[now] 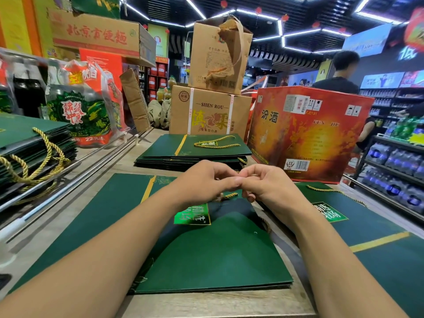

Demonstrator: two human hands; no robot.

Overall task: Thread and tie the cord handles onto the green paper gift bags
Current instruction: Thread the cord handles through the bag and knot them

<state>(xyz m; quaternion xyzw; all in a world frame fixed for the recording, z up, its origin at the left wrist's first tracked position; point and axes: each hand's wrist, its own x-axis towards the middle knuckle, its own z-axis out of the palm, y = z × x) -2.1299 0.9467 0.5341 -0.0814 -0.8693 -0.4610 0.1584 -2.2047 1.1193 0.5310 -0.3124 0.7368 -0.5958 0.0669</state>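
Note:
A flat green paper gift bag [213, 260] lies in front of me on the counter, its top edge lifted under my hands. My left hand [206, 180] and my right hand [266, 184] meet above that edge, fingertips together, pinching a gold cord [230, 195] whose short end shows just below them. More gold cord [267, 224] pokes out at the bag's right side. Other green bags lie flat to the left [110, 203] and right [371, 228], the right one with a gold cord [332, 191] across it.
A stack of green bags [195, 152] with a cord handle sits behind my hands, another stack [29, 143] at the left. A red carton [309, 134] and brown cartons [206, 111] stand at the back. Metal rails [75, 180] run along the left. A person [339, 74] stands far right.

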